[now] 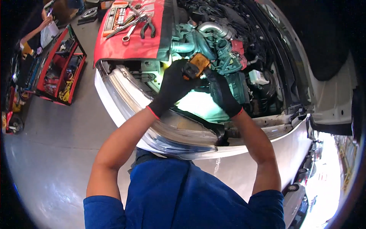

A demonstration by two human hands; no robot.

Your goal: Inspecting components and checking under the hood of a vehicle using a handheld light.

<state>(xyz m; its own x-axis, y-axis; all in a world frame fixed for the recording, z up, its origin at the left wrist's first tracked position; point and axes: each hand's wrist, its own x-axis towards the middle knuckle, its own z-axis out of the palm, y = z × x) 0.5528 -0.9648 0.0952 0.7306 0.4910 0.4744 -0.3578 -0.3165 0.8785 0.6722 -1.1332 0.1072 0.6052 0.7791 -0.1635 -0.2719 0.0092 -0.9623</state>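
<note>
Both my hands wear black gloves with red cuffs and meet over the open engine bay of a white car. My left hand (177, 79) is closed around a small boxy orange-and-black device (199, 64), a round black part facing up at its left side. The curled fingers of my right hand (222, 91) press against the device's lower right edge. Those fingertips are partly hidden. Just beyond lie a silver metal pipe (215, 28) and greenish-lit hoses (185, 46). Below the hands, a brightly lit pale surface (202, 105) is washed out by glare.
A red fender cover (131, 49) carries pliers (148, 29), a wrench (129, 34) and an orange-edged tool tray (114, 19). The headlight and bumper (164, 129) curve before me. At left stands a red tool cart (65, 72); another person's arm (35, 30) shows behind.
</note>
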